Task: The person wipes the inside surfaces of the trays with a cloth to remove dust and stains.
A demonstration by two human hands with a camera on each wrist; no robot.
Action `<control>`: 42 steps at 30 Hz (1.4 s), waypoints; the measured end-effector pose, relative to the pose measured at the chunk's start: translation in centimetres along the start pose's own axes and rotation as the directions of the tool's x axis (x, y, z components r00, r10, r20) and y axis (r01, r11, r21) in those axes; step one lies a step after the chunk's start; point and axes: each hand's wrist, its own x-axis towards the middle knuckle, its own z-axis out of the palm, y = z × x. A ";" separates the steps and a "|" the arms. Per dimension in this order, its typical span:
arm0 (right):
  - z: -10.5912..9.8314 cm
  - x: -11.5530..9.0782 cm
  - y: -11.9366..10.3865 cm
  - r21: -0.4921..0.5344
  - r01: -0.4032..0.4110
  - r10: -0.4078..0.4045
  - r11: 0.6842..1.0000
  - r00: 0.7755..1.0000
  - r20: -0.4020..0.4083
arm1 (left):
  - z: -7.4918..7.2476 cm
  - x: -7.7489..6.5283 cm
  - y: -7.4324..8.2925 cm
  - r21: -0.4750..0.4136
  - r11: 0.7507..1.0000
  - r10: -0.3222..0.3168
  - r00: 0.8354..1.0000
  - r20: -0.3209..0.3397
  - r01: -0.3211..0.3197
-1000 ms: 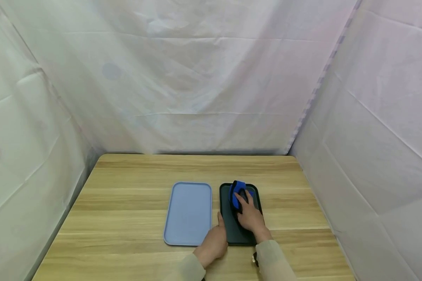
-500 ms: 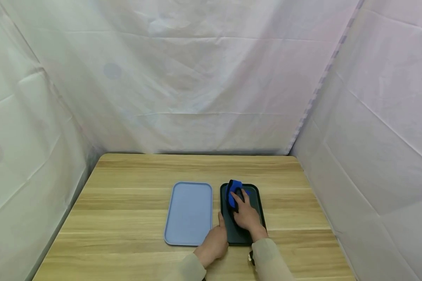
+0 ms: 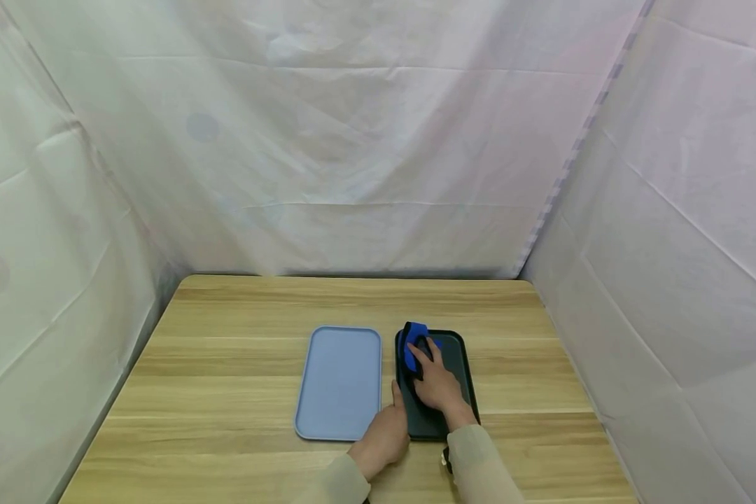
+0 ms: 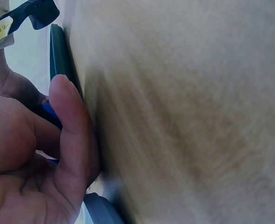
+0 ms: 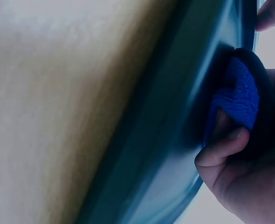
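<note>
R hand (image 3: 439,387) grips 1 blue terry cloth (image 5: 241,91) w/ blk trim, at far L part of dk green tray (image 3: 425,423). L hand (image 3: 386,429), 1 finger straight, is at same tray's L edge; can't tell if pinching. Lt blue tray (image 3: 340,385) just beside, so 2 trays on 1 wood-grain table (image 3: 227,385).

From my station I observe a wood-grain table (image 3: 227,378) with rounded far corners. A light-blue tray (image 3: 338,381) lies on it. Creased whitish sheets (image 3: 353,154) border its left, far and right sides.
</note>
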 end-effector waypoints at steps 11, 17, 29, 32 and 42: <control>-0.2 -0.1 0.2 0.022 0.031 -0.031 0.999 1.000 0.006 | -0.4 0.0 0.2 0.024 0.999 0.040 0.999 0.018 -0.041; -0.1 -0.6 0.0 0.022 0.032 -0.032 0.999 0.999 -0.006 | -0.2 0.0 0.1 0.028 0.999 0.042 0.999 0.013 -0.043; 0.3 -2.1 -0.6 0.029 -0.003 0.003 1.000 1.000 -0.023 | -0.2 0.1 0.0 0.019 0.999 0.032 0.999 0.019 -0.033; 0.5 -2.4 -0.6 0.020 -0.001 0.002 1.000 1.000 -0.023 | -0.2 0.0 0.1 0.005 1.000 0.020 0.999 0.031 -0.020; 1.4 -3.7 -0.9 0.001 -0.016 0.016 1.000 0.998 -0.052 | -0.4 -0.2 0.3 0.022 1.000 0.011 1.000 0.016 -0.011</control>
